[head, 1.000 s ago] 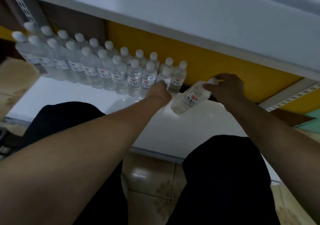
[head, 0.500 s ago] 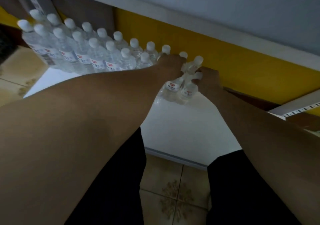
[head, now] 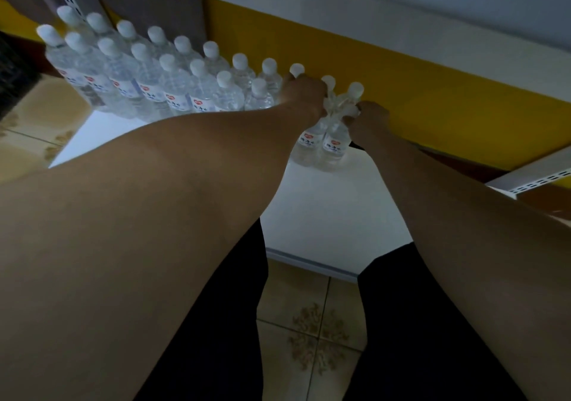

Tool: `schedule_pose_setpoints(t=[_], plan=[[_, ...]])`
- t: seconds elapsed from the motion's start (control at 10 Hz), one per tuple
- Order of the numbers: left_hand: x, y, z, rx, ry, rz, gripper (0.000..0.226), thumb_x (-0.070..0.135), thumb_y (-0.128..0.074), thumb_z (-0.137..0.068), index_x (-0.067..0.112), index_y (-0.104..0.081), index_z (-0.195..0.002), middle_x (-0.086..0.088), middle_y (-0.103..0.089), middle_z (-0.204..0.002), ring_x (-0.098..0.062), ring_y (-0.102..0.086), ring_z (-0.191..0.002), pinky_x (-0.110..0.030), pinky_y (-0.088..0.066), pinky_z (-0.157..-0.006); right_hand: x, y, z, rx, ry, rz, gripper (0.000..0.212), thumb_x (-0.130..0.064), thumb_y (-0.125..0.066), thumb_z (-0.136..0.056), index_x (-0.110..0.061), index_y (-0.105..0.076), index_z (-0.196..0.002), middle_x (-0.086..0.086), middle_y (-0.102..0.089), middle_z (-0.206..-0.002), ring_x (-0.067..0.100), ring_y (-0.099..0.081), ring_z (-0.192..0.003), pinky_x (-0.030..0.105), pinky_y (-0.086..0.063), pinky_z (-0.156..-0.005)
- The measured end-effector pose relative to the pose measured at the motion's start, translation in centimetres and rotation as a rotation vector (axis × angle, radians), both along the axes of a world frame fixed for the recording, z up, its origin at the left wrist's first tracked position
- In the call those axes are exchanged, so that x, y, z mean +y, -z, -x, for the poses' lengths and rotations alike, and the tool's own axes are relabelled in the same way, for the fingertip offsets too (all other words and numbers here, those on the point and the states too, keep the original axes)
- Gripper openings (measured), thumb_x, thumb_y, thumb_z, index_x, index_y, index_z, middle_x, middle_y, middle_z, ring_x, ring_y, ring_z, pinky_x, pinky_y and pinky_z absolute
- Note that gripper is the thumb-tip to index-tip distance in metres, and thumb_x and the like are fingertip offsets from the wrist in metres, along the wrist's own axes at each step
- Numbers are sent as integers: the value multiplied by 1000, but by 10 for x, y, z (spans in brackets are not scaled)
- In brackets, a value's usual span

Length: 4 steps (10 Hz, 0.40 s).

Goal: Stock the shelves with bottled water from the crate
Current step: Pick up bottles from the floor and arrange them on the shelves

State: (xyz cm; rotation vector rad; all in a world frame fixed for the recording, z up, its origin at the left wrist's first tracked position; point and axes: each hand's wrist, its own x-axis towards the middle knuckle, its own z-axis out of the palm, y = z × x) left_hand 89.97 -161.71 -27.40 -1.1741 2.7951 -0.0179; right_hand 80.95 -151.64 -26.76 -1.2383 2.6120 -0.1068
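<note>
Reaching onto the white shelf [head: 333,209], the left hand [head: 306,95] and right hand [head: 369,121] are both gripping two end bottles [head: 321,144].

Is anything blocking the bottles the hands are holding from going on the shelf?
No. The left hand and right hand grip two bottles that already seem to stand on the shelf at the right end of the row, nothing in the way.

Water bottles on the white shelf

Clear, white-capped bottles [head: 173,91] stood upright in two rows along the white shelf [head: 333,209], labels forward; at the rows' right end two bottles [head: 324,144] stood touching, side by side, near the yellow back panel.
</note>
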Motion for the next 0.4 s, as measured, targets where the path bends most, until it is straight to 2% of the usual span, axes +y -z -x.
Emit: schedule_pose_setpoints(t=[0.2, 0.4], plan=[[1, 0, 0, 19, -17, -24, 39, 44, -55, -94, 21, -58, -126, -5, -62, -125, -28, -49, -122, -41, -31, -101, 5, -7, 2, -104, -29, -9, 43, -27, -47, -103, 1, -47, -136, 21, -49, -141, 35, -45, -131, 38, -38, -105], [21, -15, -11, 18, 55, -32, 49, 35, -54, -93, 15, -42, -136, -11, -51, -132, -32, -47, -124, -45, -37, -100, 31, -45, -10, -158, -13, 79, 51, -29, -45, -104, 3, -38, -142, 22, -41, -148, 34, -39, -136, 35, -34, -104]])
